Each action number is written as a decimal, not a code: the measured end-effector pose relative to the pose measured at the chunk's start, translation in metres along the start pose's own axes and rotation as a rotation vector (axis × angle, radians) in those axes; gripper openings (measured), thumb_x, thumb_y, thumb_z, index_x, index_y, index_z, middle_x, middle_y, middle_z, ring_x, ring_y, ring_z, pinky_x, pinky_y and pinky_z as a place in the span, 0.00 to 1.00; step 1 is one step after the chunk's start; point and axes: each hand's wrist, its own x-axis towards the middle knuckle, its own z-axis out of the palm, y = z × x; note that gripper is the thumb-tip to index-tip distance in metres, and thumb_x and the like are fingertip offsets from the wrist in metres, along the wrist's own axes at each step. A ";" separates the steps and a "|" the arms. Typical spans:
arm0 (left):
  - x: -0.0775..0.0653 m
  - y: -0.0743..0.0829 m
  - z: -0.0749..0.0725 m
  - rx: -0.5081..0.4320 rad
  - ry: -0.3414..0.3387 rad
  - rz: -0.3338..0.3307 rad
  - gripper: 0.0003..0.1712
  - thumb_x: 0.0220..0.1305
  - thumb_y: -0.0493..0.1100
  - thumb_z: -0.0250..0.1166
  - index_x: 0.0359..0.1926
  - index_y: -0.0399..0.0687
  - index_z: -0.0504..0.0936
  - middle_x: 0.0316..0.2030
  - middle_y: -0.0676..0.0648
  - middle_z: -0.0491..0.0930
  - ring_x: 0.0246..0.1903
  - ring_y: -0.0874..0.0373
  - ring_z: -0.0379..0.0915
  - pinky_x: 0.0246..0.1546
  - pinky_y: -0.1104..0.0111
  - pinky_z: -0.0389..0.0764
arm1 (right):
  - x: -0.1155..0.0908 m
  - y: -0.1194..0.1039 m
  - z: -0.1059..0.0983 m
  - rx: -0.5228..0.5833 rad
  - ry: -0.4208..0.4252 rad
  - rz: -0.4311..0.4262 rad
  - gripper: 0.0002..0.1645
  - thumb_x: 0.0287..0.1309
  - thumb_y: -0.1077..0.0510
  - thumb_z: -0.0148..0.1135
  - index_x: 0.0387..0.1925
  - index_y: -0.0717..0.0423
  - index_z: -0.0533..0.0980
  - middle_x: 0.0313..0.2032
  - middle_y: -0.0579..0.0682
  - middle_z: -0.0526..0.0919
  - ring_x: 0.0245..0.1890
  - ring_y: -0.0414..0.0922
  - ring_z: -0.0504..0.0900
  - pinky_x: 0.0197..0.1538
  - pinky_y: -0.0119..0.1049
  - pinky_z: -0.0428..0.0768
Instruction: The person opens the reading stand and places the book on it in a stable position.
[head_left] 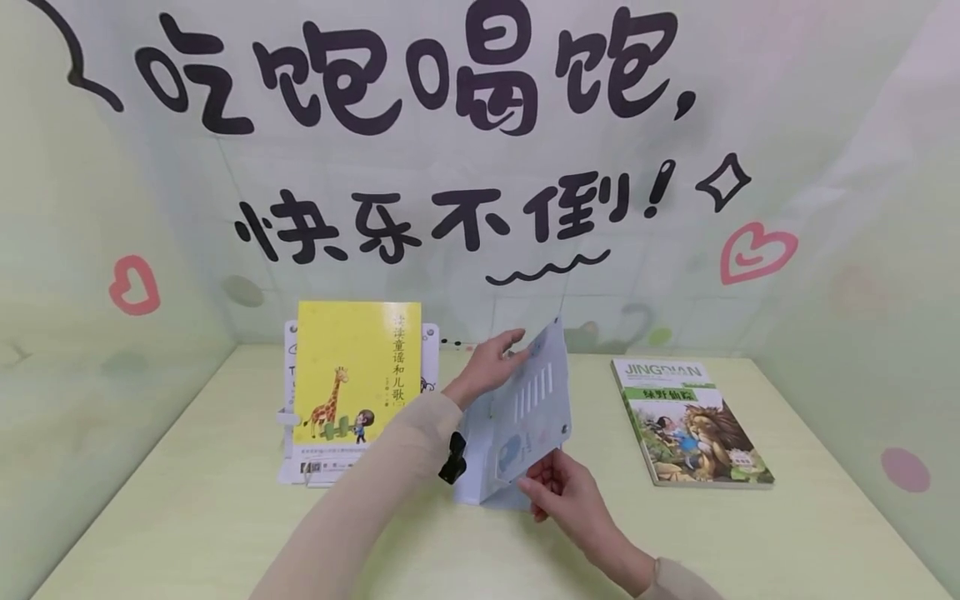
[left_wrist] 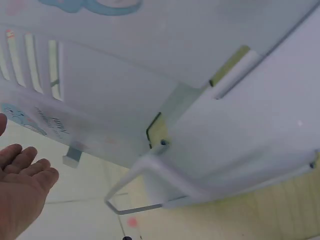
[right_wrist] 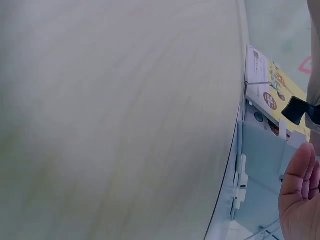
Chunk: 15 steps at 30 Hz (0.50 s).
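A pale blue folding book stand (head_left: 472, 467) stands mid-table, its slotted panel (head_left: 551, 392) tilted up from the base. Beside the panel's upper left edge is my left hand (head_left: 491, 365), fingers extended. The left wrist view has that hand (left_wrist: 22, 195) with loose fingers apart from the panel, near a small metal tab (left_wrist: 73, 156); a bent wire support (left_wrist: 167, 175) sticks out from the stand. My right hand (head_left: 573, 500) pinches the panel's lower edge near its front corner, thumb in front and fingers curled beneath.
To the left, a yellow children's book (head_left: 360, 367) leans upright on a white stand (head_left: 429, 350). A thick book with a lion cover (head_left: 693, 437) lies flat at the right. A printed fabric backdrop (head_left: 465, 292) encloses the pale table (head_left: 172, 467).
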 end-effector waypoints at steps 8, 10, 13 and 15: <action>0.003 -0.008 0.011 0.046 -0.009 -0.007 0.28 0.70 0.46 0.51 0.68 0.42 0.62 0.66 0.41 0.65 0.66 0.48 0.60 0.65 0.57 0.63 | 0.000 0.003 0.013 0.032 0.054 -0.033 0.13 0.59 0.63 0.60 0.35 0.72 0.69 0.23 0.50 0.74 0.17 0.35 0.73 0.21 0.28 0.77; 0.003 -0.007 0.012 0.041 -0.007 -0.006 0.28 0.71 0.46 0.51 0.68 0.41 0.62 0.66 0.41 0.65 0.65 0.47 0.60 0.64 0.57 0.64 | 0.000 0.003 0.015 0.022 0.075 -0.034 0.12 0.59 0.63 0.60 0.35 0.71 0.70 0.22 0.50 0.74 0.16 0.35 0.73 0.21 0.28 0.77; 0.003 -0.007 0.012 0.041 -0.021 -0.010 0.28 0.71 0.47 0.50 0.68 0.42 0.61 0.66 0.42 0.64 0.66 0.48 0.59 0.64 0.56 0.63 | 0.001 0.002 0.017 -0.006 0.115 -0.028 0.10 0.58 0.64 0.61 0.34 0.69 0.71 0.23 0.50 0.74 0.16 0.36 0.73 0.20 0.28 0.76; 0.002 -0.007 0.012 0.039 -0.031 -0.015 0.28 0.71 0.47 0.49 0.68 0.43 0.60 0.66 0.42 0.64 0.66 0.48 0.59 0.64 0.57 0.64 | 0.000 0.002 0.017 -0.027 0.139 -0.032 0.08 0.57 0.66 0.61 0.34 0.67 0.71 0.23 0.51 0.74 0.15 0.36 0.72 0.20 0.28 0.76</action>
